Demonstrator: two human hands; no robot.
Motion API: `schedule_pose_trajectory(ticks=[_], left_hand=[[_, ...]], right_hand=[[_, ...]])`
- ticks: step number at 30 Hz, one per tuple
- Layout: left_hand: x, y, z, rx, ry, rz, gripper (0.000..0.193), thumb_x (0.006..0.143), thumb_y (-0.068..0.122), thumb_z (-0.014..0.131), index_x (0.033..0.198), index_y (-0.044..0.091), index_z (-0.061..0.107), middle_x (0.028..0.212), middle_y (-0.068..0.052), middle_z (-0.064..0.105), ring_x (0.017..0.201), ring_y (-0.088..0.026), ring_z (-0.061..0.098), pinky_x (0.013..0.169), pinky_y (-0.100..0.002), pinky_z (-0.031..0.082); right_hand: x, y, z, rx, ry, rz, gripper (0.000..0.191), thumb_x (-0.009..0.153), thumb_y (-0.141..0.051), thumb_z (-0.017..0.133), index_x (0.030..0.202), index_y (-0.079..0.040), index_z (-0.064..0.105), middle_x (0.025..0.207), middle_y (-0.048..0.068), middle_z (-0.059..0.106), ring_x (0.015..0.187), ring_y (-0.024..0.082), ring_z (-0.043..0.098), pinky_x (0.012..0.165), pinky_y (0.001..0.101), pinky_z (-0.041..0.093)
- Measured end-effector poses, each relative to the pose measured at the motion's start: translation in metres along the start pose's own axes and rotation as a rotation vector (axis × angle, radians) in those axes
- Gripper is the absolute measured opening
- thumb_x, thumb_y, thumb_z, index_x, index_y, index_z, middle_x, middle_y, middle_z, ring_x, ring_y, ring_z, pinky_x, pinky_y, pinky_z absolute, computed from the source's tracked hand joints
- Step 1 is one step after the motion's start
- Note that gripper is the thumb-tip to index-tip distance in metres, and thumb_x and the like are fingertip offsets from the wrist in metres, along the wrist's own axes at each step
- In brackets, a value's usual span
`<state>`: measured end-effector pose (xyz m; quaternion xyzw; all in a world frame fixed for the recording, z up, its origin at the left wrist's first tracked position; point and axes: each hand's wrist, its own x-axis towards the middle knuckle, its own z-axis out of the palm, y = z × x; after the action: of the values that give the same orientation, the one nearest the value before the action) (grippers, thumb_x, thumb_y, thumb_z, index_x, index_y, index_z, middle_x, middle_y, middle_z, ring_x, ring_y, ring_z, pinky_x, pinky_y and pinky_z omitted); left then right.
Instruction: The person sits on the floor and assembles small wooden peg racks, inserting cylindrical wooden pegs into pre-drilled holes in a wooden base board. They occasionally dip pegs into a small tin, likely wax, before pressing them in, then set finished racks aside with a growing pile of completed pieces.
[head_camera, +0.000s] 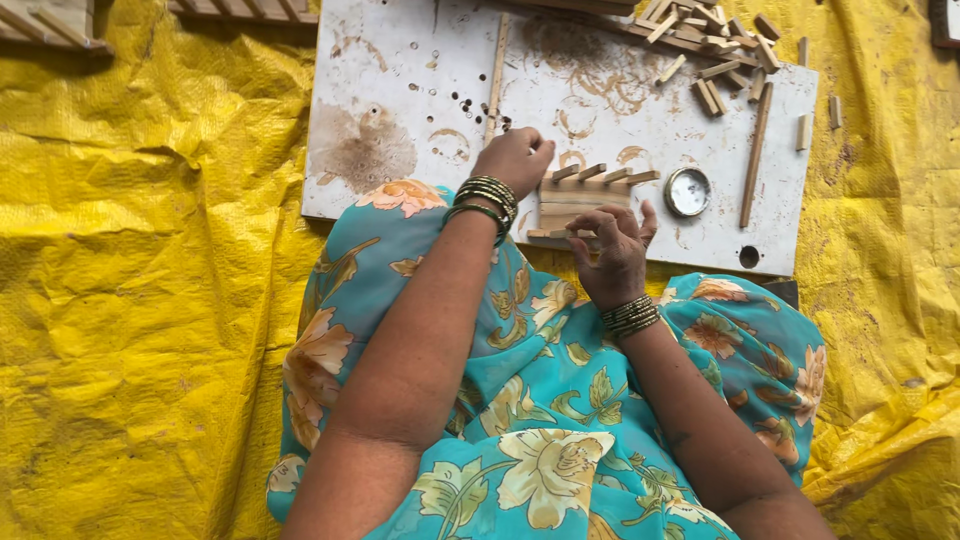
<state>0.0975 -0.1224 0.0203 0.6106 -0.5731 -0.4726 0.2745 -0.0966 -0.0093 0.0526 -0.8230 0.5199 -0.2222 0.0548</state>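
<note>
**Hands steadying a small stick frame on a stained board**

Yellow tarpaulin (150, 260) covers the ground on every side, and on it lies a white board (400, 60), stained brown and dotted with small holes. I see the stick frame (585, 195) near the board's front edge: flat slats stacked side by side with short sticks laid across their top. My left hand (515, 160) rests curled against the frame's left end, fingers folded under, apparently pressing it; whether it grips anything I cannot tell. My right hand (615, 255) sits at the front edge, fingers (600, 222) half bent and pinching a thin stick at the frame's lowest slat. I judge the step goes best with the left hand holding the slats square while the right works the stick. A round tin (688, 191) lies just beside the frame's right end, a long stick (756, 150) beyond it. Loose wood pieces (715, 45) crowd the far right corner. Open board lies to the left; the near edge is close.
</note>
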Motion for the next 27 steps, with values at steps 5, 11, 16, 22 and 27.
schedule_pose_trajectory(ticks=[5, 11, 16, 22, 27], left_hand=[[0.003, 0.004, 0.003, 0.000, -0.035, -0.006, 0.039, 0.092, 0.043, 0.056, 0.103, 0.011, 0.075, 0.096, -0.014, 0.076, 0.093, -0.030, 0.073, 0.087, -0.042, 0.055], [0.000, 0.006, 0.002, 0.025, -0.065, -0.030, 0.038, 0.092, 0.043, 0.056, 0.104, 0.011, 0.075, 0.097, -0.014, 0.076, 0.093, -0.030, 0.073, 0.088, -0.042, 0.056], [-0.001, 0.008, 0.002, 0.039, -0.074, -0.039, 0.037, 0.091, 0.042, 0.057, 0.105, 0.012, 0.074, 0.100, -0.013, 0.076, 0.095, -0.029, 0.073, 0.089, -0.042, 0.055], [-0.003, 0.011, -0.001, 0.075, -0.127, -0.084, 0.037, 0.093, 0.041, 0.055, 0.106, 0.013, 0.074, 0.099, -0.011, 0.078, 0.094, -0.024, 0.075, 0.091, -0.040, 0.056], [-0.006, 0.013, -0.002, 0.088, -0.111, -0.067, 0.037, 0.093, 0.042, 0.056, 0.106, 0.013, 0.075, 0.099, -0.011, 0.077, 0.094, -0.024, 0.074, 0.091, -0.040, 0.056]], right_hand=[[-0.003, 0.004, 0.008, -0.043, -0.026, -0.002, 0.028, 0.086, -0.010, 0.080, 0.107, -0.020, 0.064, 0.100, -0.006, 0.069, 0.112, 0.016, 0.064, 0.125, 0.0622, 0.009], [-0.003, 0.009, 0.016, -0.044, -0.011, 0.020, 0.026, 0.088, -0.011, 0.080, 0.105, -0.021, 0.064, 0.102, -0.005, 0.067, 0.110, 0.016, 0.065, 0.126, 0.0642, 0.008], [-0.003, 0.012, 0.019, -0.053, -0.022, 0.029, 0.026, 0.087, -0.011, 0.080, 0.104, -0.022, 0.064, 0.102, -0.004, 0.066, 0.112, 0.016, 0.065, 0.125, 0.0649, 0.007], [-0.004, 0.010, 0.019, -0.060, -0.018, 0.018, 0.026, 0.087, -0.011, 0.081, 0.103, -0.023, 0.065, 0.102, -0.004, 0.066, 0.111, 0.016, 0.065, 0.126, 0.0646, 0.005], [-0.005, 0.011, 0.019, -0.056, -0.037, 0.022, 0.026, 0.086, -0.010, 0.080, 0.103, -0.022, 0.065, 0.102, -0.005, 0.066, 0.112, 0.016, 0.065, 0.125, 0.0650, 0.004]])
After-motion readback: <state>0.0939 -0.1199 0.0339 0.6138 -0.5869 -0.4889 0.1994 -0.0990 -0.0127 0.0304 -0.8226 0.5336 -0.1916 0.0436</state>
